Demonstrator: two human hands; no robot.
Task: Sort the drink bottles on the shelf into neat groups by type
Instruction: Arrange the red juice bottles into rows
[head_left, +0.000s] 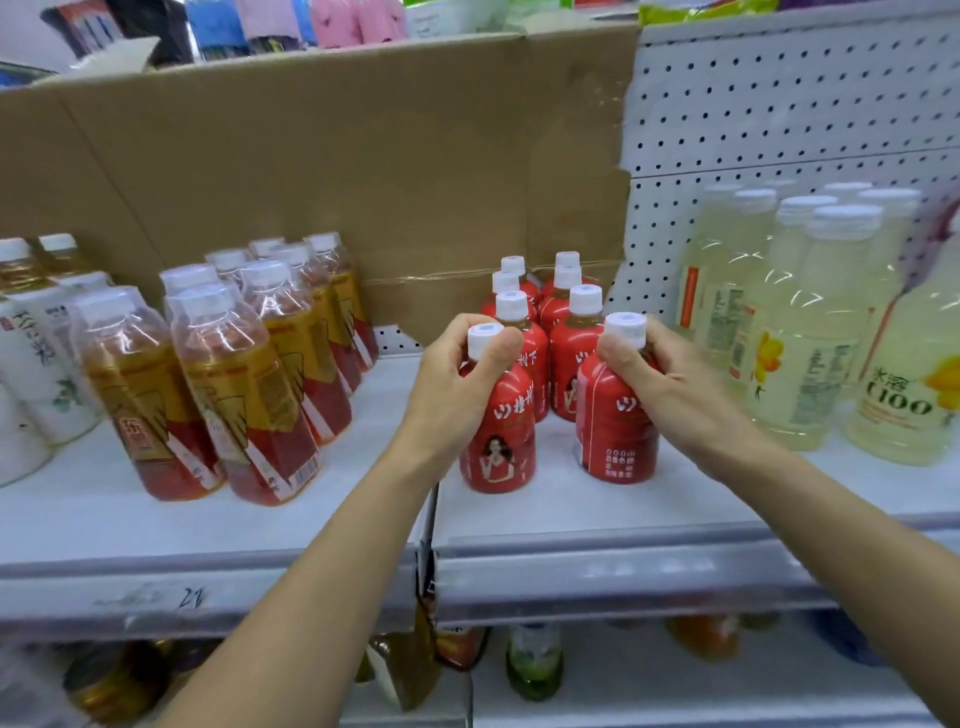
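Note:
Two rows of small red bottles with white caps stand mid-shelf. My left hand (457, 379) grips the neck of the front left red bottle (498, 447). My right hand (654, 379) grips the neck of the front right red bottle (615, 441). Both bottles stand upright on the white shelf (571, 509), with several more red bottles (566, 332) lined up behind them. To the left stands a group of amber tea bottles (244, 395) with red and gold labels. Pale yellow drink bottles (810, 332) are grouped at the right.
White-labelled bottles (36, 364) sit at the far left edge. A brown cardboard sheet (337, 182) backs the shelf, with white pegboard (779, 114) to its right. A lower shelf holds more bottles (535, 660). Bare shelf shows between the amber group and the red bottles.

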